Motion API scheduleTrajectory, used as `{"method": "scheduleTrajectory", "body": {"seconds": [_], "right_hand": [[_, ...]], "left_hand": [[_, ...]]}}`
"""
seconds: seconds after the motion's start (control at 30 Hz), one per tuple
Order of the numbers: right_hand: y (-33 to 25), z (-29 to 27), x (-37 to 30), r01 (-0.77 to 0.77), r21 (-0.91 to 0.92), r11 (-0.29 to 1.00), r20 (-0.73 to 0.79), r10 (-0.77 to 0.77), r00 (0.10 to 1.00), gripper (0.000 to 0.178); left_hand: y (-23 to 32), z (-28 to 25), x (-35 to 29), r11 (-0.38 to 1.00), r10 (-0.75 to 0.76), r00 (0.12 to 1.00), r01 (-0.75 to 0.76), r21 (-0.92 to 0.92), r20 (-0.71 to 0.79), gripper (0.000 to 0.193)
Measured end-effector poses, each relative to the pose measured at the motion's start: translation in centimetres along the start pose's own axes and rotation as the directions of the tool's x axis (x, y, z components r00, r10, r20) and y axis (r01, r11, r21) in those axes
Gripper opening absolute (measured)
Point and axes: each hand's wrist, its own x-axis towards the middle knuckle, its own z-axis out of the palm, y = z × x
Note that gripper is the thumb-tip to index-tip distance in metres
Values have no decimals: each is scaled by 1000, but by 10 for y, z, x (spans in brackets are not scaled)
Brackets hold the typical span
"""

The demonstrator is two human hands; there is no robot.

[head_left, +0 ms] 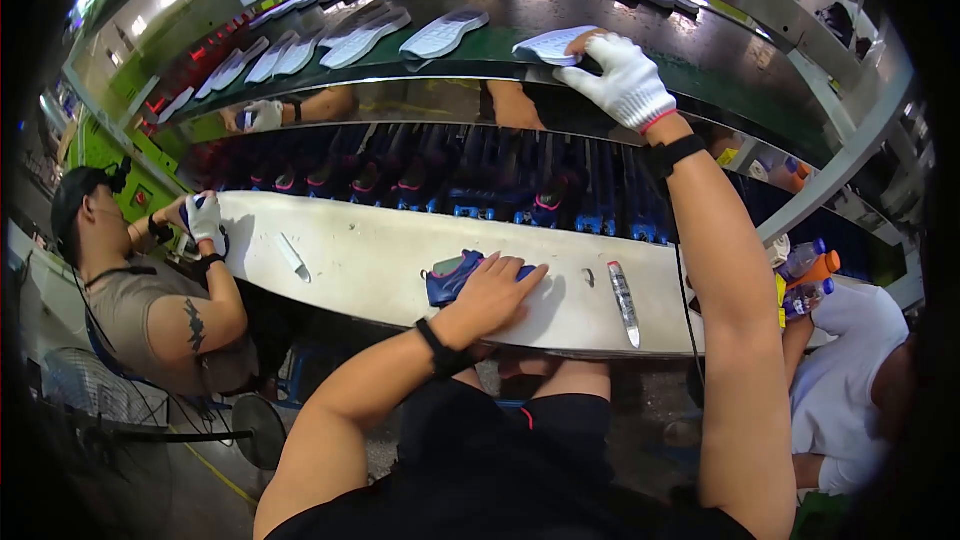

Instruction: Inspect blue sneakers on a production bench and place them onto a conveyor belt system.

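Note:
My left hand point(490, 298), bare, lies over a blue shoe upper point(453, 278) with pink trim on the white worktable. Its fingers drape across the shoe and cover much of it. My right hand point(625, 83), in a white knit glove with bare fingertips showing, reaches up to the green shelf-like belt point(690, 65). It grips the right end of a white shoe sole point(550, 46), whose left end stays visible. To the right of the blue shoe lies a pen-like tool point(624, 305) with a patterned barrel.
More white soles point(445, 33) line the belt. Below it, blue shoes on holders point(550, 198) stand in a row behind the worktable point(350, 265). A white-handled tool point(294, 257) lies leftward. Co-workers sit at left point(190, 310) and right point(850, 370), beside bottles point(808, 280).

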Motion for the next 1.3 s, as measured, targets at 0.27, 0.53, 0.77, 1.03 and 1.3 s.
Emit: {"method": "scheduleTrajectory", "body": {"seconds": [0.27, 0.53, 0.77, 1.03, 1.3], "right_hand": [[-81, -81, -154, 344, 46, 938, -564, -260, 784, 30], [-167, -24, -331, -278, 943, 181, 137, 551, 823, 45], [-223, 14, -341, -304, 911, 278, 92, 583, 807, 35], [-212, 23, -347, -320, 763, 562, 24, 470, 882, 37], [-211, 35, -342, -276, 786, 553, -5, 453, 892, 38]], "left_hand": [[40, -39, -14, 903, -27, 945, -116, -414, -324, 59], [55, -38, -43, 863, -166, 943, -3, -505, -287, 47], [70, -37, -56, 658, -242, 951, 15, -753, -193, 22], [69, -38, -59, 756, -221, 961, 60, -652, -167, 36], [64, -25, -70, 732, -238, 942, 13, -681, -237, 32]]}}
